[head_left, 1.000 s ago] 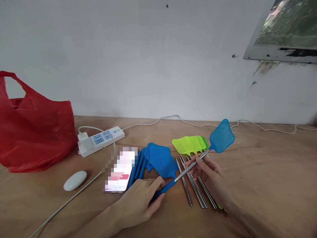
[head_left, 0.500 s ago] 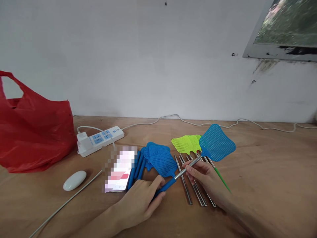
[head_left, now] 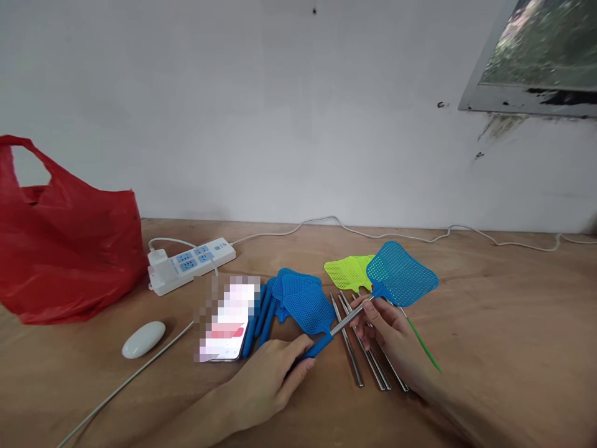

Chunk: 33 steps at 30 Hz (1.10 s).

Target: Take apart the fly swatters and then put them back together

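Observation:
I hold a blue fly swatter with a telescopic steel shaft over the wooden table. My left hand is closed round its blue handle. My right hand pinches the steel shaft just below the mesh head. Under the swatter lie several loose steel shafts and a stack of lime-green swatter heads. A pile of blue swatters lies just left of my hands.
A phone lies left of the blue pile. Further left are a white oval object, a white power strip with cables, and a red plastic bag. A white wall stands behind the table.
The blue swatter's head has come down and nearer to my hands, its steel shaft now looks shorter, and the mesh has turned flatter. My right hand slid along the shaft towards the head.

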Motion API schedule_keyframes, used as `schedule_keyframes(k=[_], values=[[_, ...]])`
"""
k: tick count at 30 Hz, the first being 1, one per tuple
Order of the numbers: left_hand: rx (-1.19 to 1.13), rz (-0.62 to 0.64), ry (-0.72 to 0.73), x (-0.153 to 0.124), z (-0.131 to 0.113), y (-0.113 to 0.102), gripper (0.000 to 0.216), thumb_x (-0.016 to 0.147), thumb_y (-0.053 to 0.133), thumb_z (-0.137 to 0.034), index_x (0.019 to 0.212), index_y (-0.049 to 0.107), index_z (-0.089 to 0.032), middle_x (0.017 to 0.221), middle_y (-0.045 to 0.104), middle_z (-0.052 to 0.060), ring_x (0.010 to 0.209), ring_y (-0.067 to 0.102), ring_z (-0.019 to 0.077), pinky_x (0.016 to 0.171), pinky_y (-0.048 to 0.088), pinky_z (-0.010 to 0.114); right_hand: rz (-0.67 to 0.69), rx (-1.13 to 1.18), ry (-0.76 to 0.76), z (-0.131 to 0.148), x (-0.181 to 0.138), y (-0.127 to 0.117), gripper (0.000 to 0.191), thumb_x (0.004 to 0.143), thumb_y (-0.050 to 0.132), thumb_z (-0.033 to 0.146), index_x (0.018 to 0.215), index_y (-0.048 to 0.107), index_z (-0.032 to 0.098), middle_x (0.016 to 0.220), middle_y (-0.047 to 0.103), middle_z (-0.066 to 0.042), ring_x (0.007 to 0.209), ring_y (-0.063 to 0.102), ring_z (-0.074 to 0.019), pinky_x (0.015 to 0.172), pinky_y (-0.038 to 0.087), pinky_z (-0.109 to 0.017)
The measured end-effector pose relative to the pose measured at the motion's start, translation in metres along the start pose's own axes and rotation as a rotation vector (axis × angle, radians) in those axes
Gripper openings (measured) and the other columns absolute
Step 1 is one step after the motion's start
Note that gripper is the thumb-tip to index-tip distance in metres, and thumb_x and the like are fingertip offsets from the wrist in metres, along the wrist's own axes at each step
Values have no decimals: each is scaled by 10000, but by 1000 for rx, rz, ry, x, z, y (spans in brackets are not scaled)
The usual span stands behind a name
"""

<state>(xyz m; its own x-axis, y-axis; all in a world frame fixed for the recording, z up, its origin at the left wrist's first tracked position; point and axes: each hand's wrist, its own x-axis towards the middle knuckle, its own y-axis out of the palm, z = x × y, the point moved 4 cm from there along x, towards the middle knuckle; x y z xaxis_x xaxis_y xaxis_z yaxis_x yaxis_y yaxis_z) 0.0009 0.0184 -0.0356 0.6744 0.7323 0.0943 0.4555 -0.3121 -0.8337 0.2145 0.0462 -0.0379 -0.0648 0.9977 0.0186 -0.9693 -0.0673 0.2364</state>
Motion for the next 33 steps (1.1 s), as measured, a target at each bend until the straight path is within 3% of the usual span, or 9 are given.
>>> schedule_keyframes(k=[19,27,33], values=[[-51,-21,-5,1,-7,1,237,1053,343,-338,1038,546,-218,838,640,19,743,606,186,676,417,269,0,-122,-8,-1,2,-8,379,751,773,591,835,787,222,663,644,-18,569,537,-144,500,443,-267],[-90,3,-53,3,-5,-3,264,972,511,-366,760,483,-212,610,472,-55,534,448,115,520,290,239,-100,-139,2,-4,2,-12,404,717,801,593,673,704,202,585,580,3,498,493,-127,437,396,-260],[-93,40,-18,1,-7,4,265,993,502,-387,797,495,-209,673,570,-38,605,520,132,572,307,243,-32,-117,-39,-4,1,-7,396,772,761,591,715,679,207,556,562,10,495,505,-125,425,404,-235]])
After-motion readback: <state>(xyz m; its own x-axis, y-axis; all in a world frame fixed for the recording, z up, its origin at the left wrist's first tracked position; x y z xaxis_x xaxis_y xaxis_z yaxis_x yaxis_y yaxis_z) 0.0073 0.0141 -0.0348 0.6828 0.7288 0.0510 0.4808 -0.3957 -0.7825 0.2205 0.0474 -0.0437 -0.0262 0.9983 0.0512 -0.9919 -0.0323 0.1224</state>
